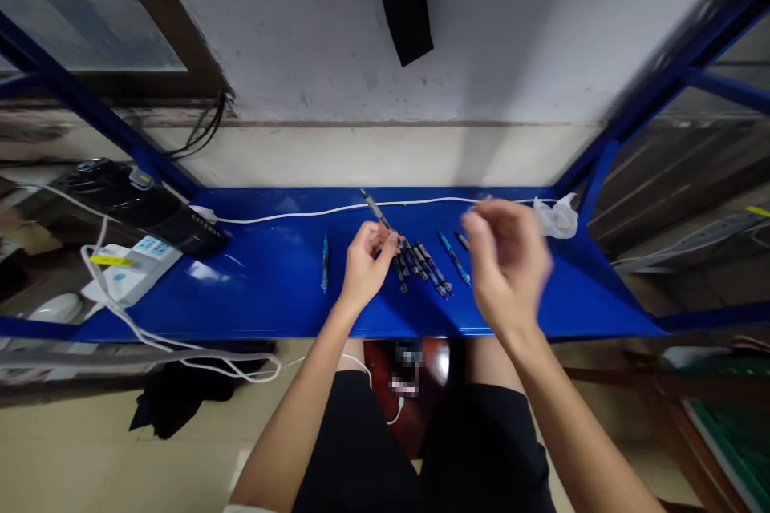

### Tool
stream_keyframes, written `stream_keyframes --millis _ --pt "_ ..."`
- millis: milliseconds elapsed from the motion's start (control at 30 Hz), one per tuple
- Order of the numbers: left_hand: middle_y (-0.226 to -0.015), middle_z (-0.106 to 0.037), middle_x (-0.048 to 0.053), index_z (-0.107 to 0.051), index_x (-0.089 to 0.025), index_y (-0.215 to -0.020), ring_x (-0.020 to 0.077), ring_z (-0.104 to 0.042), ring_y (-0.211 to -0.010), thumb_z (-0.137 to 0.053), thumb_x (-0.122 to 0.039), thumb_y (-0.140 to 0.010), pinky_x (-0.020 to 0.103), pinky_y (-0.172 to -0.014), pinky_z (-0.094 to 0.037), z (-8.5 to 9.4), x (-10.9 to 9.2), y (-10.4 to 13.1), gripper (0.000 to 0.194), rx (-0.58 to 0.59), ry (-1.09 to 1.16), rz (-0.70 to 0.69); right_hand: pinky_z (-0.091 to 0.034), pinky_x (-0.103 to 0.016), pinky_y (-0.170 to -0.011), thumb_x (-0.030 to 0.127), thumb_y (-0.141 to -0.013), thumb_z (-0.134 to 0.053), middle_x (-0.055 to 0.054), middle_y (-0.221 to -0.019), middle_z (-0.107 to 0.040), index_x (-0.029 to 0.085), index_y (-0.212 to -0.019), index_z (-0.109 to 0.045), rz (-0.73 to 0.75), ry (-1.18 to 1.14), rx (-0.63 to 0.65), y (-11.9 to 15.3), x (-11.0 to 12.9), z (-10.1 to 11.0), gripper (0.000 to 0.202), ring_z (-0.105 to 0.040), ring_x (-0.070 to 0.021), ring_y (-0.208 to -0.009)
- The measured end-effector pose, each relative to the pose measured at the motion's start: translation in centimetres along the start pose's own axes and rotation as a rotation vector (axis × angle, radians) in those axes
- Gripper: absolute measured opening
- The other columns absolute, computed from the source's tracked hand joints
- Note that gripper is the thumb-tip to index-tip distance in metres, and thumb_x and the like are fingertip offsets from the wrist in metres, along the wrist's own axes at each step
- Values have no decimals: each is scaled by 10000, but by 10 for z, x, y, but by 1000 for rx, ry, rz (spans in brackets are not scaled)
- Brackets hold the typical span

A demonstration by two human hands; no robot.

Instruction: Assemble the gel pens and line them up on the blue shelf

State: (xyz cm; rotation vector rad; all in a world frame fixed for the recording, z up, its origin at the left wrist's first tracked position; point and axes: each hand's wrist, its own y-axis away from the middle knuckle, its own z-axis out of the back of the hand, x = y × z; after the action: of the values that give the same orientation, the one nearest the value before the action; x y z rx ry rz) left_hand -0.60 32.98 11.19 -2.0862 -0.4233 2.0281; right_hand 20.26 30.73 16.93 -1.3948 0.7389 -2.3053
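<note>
My left hand [368, 260] is closed on a pen [376, 210] with a grey, partly clear barrel, which tilts up and to the left above the blue table. Just beyond those fingers, several dark pens [421, 266] lie side by side in a loose row. A blue pen [453, 256] rests to the right of that row, and another blue pen [326, 264] lies apart on the left. My right hand [508, 260] is raised over the table's right part, its fingers curled and smeared by motion. Whatever it holds, if anything, does not show. A dark pen [462, 240] is partly hidden beside it.
A crumpled white plastic bag [557, 216] sits at the right back of the blue table [265, 288]. A white cable [282, 216] runs along the back. On the left are a black cylindrical container [150, 208] and a white power strip [132, 272] with tangled cords.
</note>
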Motion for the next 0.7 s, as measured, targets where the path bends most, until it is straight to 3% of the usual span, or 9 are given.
stream_keyframes --millis 100,167,233,300,400,467,600,700 --pt "-938 -750 40 -613 -227 -990 181 -729 -850 -715 -344 -1006 309 -815 -570 -14 8 -27 155 74 16 -45 -595 -472 -961 618 -1064 -635 -147 -1270 -735 252 -1359 -660 -80 -85 61 -32 -23 -40 470 -714 -311 -1141" --pt "-905 -724 24 -601 -226 -966 170 -711 -829 -714 -290 -991 288 -783 -548 -20 18 -46 132 81 -31 -85 -570 -392 -863 667 -1086 -554 -100 -1040 -750 215 -1105 -704 -58 -127 249 -56 -43 -65 476 -712 -258 -955" --pt "-885 -705 17 -586 -229 -937 171 -697 -819 -700 -234 -975 285 -763 -540 -23 30 -66 120 50 -70 -112 -512 -340 -769 694 -1116 -441 -34 -813 -666 220 -890 -642 -19 -120 341 -77 -65 -84 562 -636 -203 -765" --pt "-940 -701 31 -614 -229 -931 184 -689 -869 -740 -176 -921 303 -806 -553 -24 42 -83 137 -28 -140 -126 -471 -317 -738 712 -1117 -410 -3 -769 -611 233 -874 -600 15 -122 338 -93 -84 -97 569 -587 -184 -718" --pt "-1143 -710 70 -689 -238 -1068 224 -682 -1072 -842 -129 -813 347 -972 -551 -23 57 -103 317 -175 -151 -104 -446 -310 -738 715 -1111 -434 3 -802 -607 237 -969 -618 31 -126 261 -101 -105 -106 532 -567 -182 -727" --pt "-1267 -721 84 -699 -255 -1203 255 -673 -1225 -851 -185 -843 391 -1080 -523 -23 64 -111 397 -212 18 -46 -431 -314 -730 710 -1116 -425 2 -804 -599 232 -999 -639 21 -106 224 -99 -114 -109 537 -545 -182 -719" --pt "-1367 -746 120 -739 -224 -1227 339 -615 -1446 -753 -392 -997 504 -1205 -458 -29 68 -121 286 -64 421 72 -428 -328 -728 712 -1119 -414 -17 -838 -625 228 -1011 -655 12 -113 263 -87 -119 -110 552 -536 -189 -723" --pt "-1364 -754 153 -746 -192 -1250 395 -586 -1493 -728 -456 -1032 559 -1221 -451 -34 65 -125 342 69 574 121 -420 -329 -682 724 -1105 -445 -7 -782 -580 232 -935 -625 -24 -212 281 -81 -119 -107 550 -502 -180 -674"
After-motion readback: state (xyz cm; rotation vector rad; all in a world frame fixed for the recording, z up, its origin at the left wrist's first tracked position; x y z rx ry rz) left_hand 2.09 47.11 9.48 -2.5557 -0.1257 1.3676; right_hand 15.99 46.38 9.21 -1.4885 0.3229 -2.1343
